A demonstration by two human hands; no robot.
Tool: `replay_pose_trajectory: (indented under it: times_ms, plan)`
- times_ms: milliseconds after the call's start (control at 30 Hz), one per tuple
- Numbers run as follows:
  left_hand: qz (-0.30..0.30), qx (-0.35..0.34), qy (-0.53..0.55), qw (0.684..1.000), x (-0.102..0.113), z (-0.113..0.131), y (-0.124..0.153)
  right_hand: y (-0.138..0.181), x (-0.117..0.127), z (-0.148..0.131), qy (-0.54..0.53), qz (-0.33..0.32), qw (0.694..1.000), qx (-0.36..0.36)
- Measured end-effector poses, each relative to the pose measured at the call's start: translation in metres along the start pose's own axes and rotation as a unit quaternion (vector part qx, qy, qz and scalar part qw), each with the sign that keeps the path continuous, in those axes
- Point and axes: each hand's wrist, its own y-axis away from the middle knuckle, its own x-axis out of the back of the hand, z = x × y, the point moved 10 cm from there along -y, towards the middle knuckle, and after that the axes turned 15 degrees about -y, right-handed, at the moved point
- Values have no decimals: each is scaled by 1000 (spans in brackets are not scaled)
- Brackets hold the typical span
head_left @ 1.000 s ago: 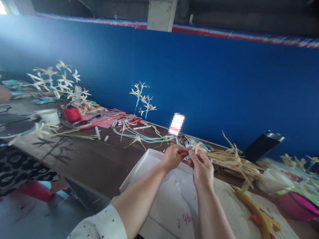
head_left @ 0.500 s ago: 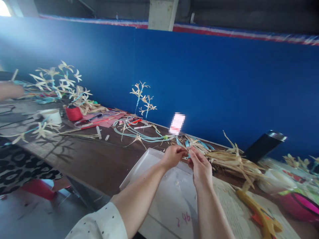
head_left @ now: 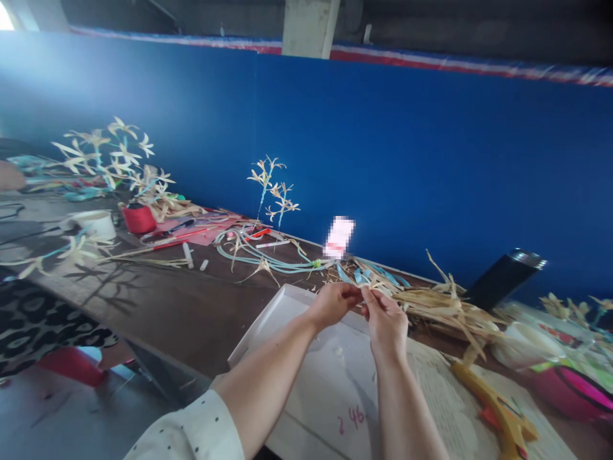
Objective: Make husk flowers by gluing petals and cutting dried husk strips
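My left hand (head_left: 336,303) and my right hand (head_left: 385,319) meet above the far edge of a white tray (head_left: 261,324). Both have thumb and fingers pinched together, the fingertips almost touching. What they pinch is small and mostly covered by the fingers; I cannot make it out. Just behind them lie light blue strips (head_left: 362,275) and a heap of dry, straw-coloured husk strips (head_left: 433,299). A dried husk flower (head_left: 262,268) lies to the left of the tray, near coiled pale-blue cords (head_left: 268,260).
A yellow glue gun (head_left: 495,402) lies on printed paper at right, near a pink container (head_left: 575,391) and a dark tilted bottle (head_left: 505,278). Husk flowers on stems (head_left: 265,182) stand against the blue panel (head_left: 431,160). At far left, another person's hand (head_left: 10,176) shows.
My hands stay nearly in place, still pinched; the fingertips have shifted slightly. The other person's hand at far left has drawn back toward the picture's edge.
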Motion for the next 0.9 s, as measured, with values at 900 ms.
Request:
replay_pose_trajectory:
  times_ms: [900]
  plan:
    - [275,-1,-65,959,59,-12,10,1,-14,27,33,-56,996,-56]
